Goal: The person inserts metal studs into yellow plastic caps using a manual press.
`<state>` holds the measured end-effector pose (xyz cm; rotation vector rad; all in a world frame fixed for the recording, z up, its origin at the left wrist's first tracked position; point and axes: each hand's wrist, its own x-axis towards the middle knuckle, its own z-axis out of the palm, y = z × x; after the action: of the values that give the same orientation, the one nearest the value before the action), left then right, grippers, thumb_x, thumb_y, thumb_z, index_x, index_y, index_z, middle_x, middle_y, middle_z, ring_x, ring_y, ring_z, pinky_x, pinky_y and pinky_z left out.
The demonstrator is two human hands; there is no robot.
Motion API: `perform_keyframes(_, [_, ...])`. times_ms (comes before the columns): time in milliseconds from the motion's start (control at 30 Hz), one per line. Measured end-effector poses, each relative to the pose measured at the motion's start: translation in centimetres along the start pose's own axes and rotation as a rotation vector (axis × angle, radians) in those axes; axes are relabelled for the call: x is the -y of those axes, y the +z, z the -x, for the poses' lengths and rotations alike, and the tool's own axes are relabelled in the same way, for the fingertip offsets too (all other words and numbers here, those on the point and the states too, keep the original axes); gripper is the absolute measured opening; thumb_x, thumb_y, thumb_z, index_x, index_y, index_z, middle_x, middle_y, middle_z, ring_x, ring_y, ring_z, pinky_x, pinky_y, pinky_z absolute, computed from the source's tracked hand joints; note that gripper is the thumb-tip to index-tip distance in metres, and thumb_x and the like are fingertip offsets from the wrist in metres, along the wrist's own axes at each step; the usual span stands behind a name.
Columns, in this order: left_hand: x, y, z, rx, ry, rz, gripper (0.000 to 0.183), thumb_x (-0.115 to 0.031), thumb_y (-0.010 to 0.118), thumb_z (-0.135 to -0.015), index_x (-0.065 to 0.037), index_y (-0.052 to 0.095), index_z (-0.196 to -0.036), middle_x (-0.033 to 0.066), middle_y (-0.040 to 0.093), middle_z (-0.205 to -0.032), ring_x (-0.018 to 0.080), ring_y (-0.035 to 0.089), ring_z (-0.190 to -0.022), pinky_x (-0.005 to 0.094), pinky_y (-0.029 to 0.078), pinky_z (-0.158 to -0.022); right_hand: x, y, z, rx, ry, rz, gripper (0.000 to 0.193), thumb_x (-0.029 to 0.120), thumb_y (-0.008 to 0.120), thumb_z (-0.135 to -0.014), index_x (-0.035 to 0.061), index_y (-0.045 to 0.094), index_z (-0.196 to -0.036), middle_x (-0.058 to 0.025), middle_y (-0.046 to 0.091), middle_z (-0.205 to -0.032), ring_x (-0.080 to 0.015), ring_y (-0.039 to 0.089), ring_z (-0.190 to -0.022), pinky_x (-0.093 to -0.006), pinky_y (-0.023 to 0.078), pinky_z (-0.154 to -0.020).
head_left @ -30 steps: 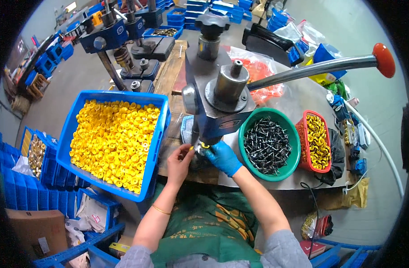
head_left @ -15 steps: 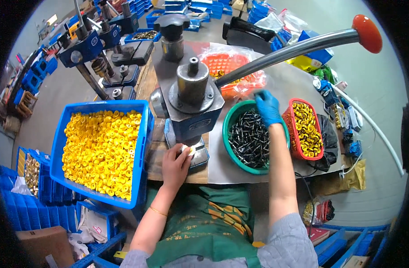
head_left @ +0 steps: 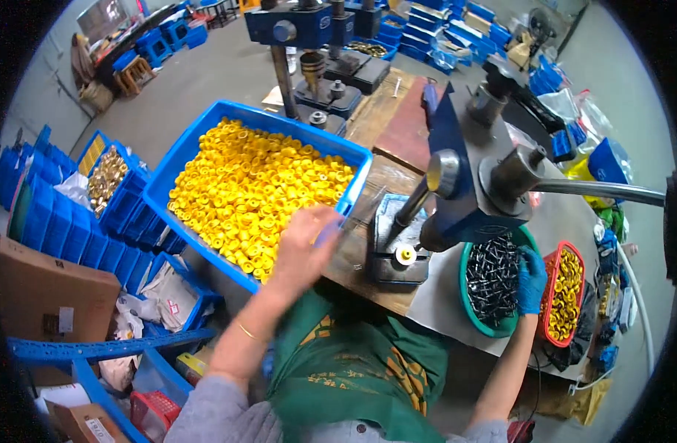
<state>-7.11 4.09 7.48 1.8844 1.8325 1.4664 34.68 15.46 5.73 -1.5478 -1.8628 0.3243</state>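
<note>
My bare left hand (head_left: 306,249), smeared by motion, is over the near right corner of a blue bin (head_left: 362,171) full of yellow cup-shaped caps (head_left: 257,181). Whether anything is in its fingers cannot be made out. My right hand (head_left: 532,282), in a blue glove, is at the right side of a green bowl (head_left: 467,294) of black pin-like parts (head_left: 492,277). Its fingers are drawn together, and what they hold, if anything, is hidden. On the base of a hand press (head_left: 471,173) sits a small white round piece with a yellow centre (head_left: 405,255).
A red basket (head_left: 545,325) of yellow-and-dark parts stands right of the bowl. The press's metal lever (head_left: 604,190) reaches out to the right. More presses (head_left: 301,26) stand behind the blue bin. A cardboard box (head_left: 54,295) and stacked blue bins (head_left: 76,229) are at the left.
The view has swung left. My left hand has gone from the press base to the blue bin, uncovering the white-and-yellow piece. My right hand has shifted nearer along the green bowl's right side.
</note>
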Motion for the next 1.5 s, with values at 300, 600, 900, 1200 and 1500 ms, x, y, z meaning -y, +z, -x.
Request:
perform_keyframes(300, [13.1, -11.2, -3.7, 0.114, -0.278, -0.567, 0.020, -0.006, 0.056, -0.070, -0.004, 0.061, -0.089, 0.0155, 0.058, -0.094, 0.0306, 0.053, -0.092, 0.0365, 0.041, -0.082, 12.4, 5.3, 4.0, 0.199, 0.198, -0.817, 0.018, 0.004, 0.049, -0.084, 0.0004, 0.055, -0.100, -0.0053, 0.057, -0.098, -0.0130, 0.053, -0.090, -0.0250, 0.040, -0.083])
perform_keyframes(600, [13.9, -11.7, -1.0, 0.392, -0.063, -0.430, 0.022, -0.002, 0.053, -0.065, -0.005, 0.061, -0.085, 0.0114, 0.058, -0.086, 0.0287, 0.053, -0.090, 0.0357, 0.043, -0.080, 12.3, 9.3, 5.7, 0.342, 0.251, -0.850, 0.017, 0.000, 0.048, -0.083, -0.0007, 0.056, -0.097, -0.0093, 0.058, -0.101, -0.0149, 0.054, -0.090, -0.0279, 0.042, -0.084])
perform_keyframes(900, [17.8, -10.1, -2.8, 0.815, 0.082, -0.616, 0.020, -0.007, 0.062, -0.061, -0.006, 0.062, -0.082, 0.0078, 0.059, -0.084, 0.0269, 0.053, -0.086, 0.0345, 0.045, -0.074, 13.4, 8.6, 5.8, 0.347, 0.172, -0.825, 0.017, 0.000, 0.049, -0.082, -0.0007, 0.056, -0.097, -0.0079, 0.059, -0.095, -0.0148, 0.055, -0.088, -0.0275, 0.043, -0.081])
perform_keyframes(1200, [17.6, -8.9, -3.8, 0.783, 0.112, -0.742, 0.009, -0.005, 0.050, -0.070, -0.005, 0.057, -0.077, 0.0097, 0.054, -0.082, 0.0270, 0.055, -0.083, 0.0360, 0.047, -0.068, 13.2, 8.4, 6.3, 0.331, 0.251, -0.870, 0.016, 0.000, 0.049, -0.082, -0.0012, 0.056, -0.096, -0.0089, 0.059, -0.094, -0.0157, 0.056, -0.086, -0.0280, 0.044, -0.080])
perform_keyframes(1500, [18.7, -8.7, -3.3, 0.808, 0.218, -0.885, 0.012, -0.007, 0.051, -0.071, -0.006, 0.055, -0.082, 0.0071, 0.050, -0.087, 0.0254, 0.051, -0.084, 0.0324, 0.048, -0.067, 12.5, 8.3, 6.9, 0.285, 0.258, -0.945, 0.015, -0.001, 0.049, -0.082, -0.0007, 0.057, -0.095, -0.0114, 0.059, -0.096, -0.0181, 0.056, -0.089, -0.0297, 0.045, -0.080])
